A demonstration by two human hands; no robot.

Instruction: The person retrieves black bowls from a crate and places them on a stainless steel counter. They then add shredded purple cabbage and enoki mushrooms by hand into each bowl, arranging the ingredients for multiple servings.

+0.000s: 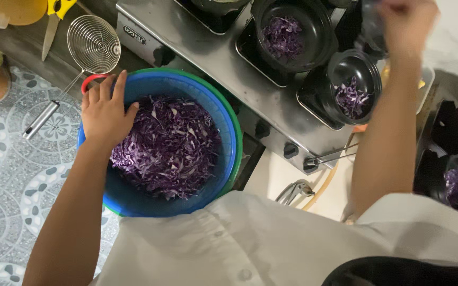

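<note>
left hand (104,111) spread, steadying blue basin (223,127) rim at 9 o'clock | right hand (406,18) at 1 o'clock above black bowl (352,69), grip unclear | shredded purple cabbage (168,145) fills basin

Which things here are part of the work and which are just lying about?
In use:
left hand on the shredded purple cabbage in the blue basin
right hand raised over the black bowls, several already holding cabbage

Lying about:
wire skimmer on the counter edge
yellow-handled knife
stove under the bowls
</note>
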